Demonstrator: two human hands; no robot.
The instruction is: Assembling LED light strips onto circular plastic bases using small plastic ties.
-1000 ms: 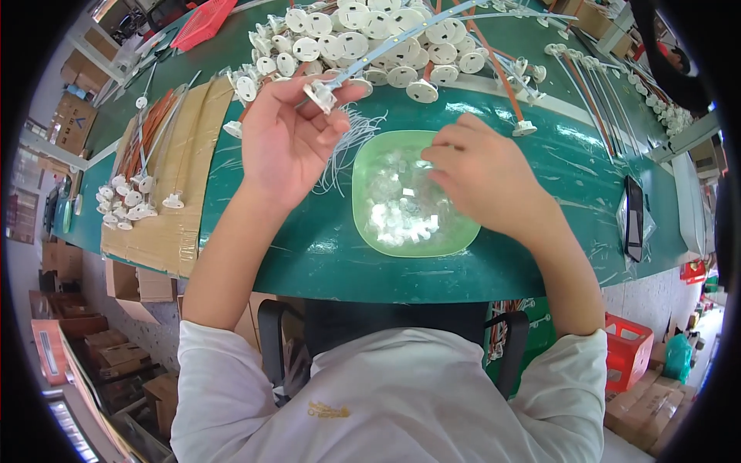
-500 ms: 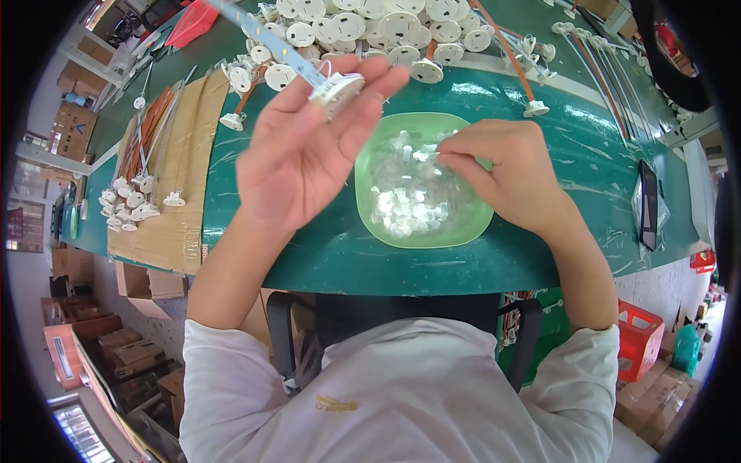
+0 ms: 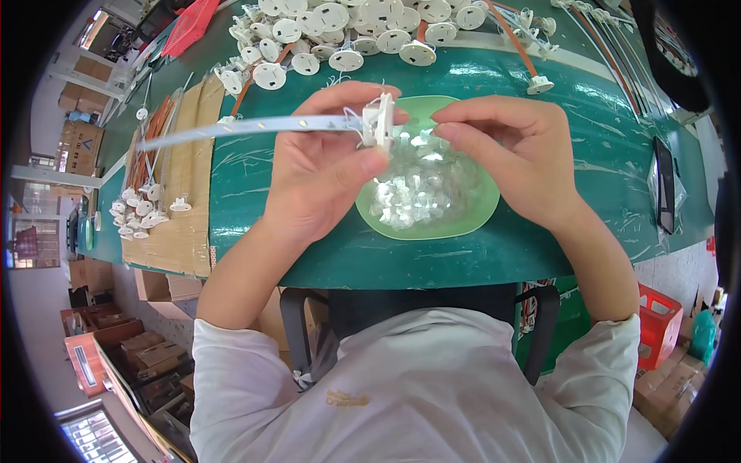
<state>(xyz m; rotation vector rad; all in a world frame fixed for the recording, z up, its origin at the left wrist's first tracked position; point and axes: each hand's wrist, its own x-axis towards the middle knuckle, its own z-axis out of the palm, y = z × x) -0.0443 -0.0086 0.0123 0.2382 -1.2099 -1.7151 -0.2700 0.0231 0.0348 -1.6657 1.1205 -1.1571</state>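
Observation:
My left hand [image 3: 320, 166] grips a white round end cap [image 3: 379, 123] between thumb and fingers, the cap turned on edge. From it a pale LED light strip [image 3: 255, 126] with small yellow chips sticks out to the left, and thin white wires loop at the joint. My right hand [image 3: 525, 154] is closed in a pinch, thumb against forefinger, over the far right part of a light green bowl [image 3: 463, 226]. What the pinch holds is too small to make out. Inside the bowl lie many small clear plastic pieces [image 3: 409, 197], glinting in the light.
A heap of white round caps [image 3: 347, 31] lies at the back of the green table [image 3: 602, 170]. Strips with caps [image 3: 147, 185] rest on flattened cardboard [image 3: 189, 177] at left. A black flat object [image 3: 662, 185] in clear plastic lies at right; a red basket [image 3: 189, 27] stands far left.
The left hand has come down and right, turning the strip from slanting up-left to nearly level, its cap now closer to the right fingertips. The right hand has risen slightly, still pinching.

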